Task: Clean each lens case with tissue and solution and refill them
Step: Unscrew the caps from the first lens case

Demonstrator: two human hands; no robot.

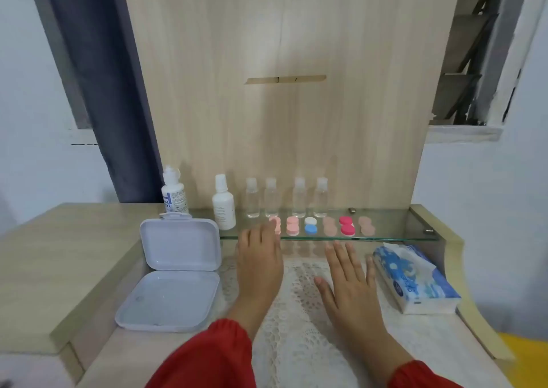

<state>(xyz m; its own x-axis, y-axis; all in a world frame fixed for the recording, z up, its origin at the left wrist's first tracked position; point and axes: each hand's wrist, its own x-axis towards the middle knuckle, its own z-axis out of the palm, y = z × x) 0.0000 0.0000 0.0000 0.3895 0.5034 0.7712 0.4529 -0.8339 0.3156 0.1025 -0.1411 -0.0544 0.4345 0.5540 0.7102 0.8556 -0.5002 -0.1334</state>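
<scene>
Several lens cases stand in a row on the glass shelf (394, 233): a pale pink one (275, 224), a pink one (292, 226), a white and blue one (310, 225), a beige one (329, 227), a red one (347, 226) and another beige one (366, 225). My left hand (259, 257) reaches up to the shelf edge, its fingertips at the pale pink case; whether they hold it I cannot tell. My right hand (350, 281) lies flat, fingers spread, on the lace cloth (299, 322). A blue tissue pack (415, 278) lies at the right. Two white solution bottles (174, 193) (224, 206) stand at the left.
Several small clear bottles (284, 198) line the back of the shelf against the wooden panel. An open white plastic box (175, 272) sits left of the cloth. The raised wooden desk top (59, 257) borders the left; a curved desk edge runs down the right.
</scene>
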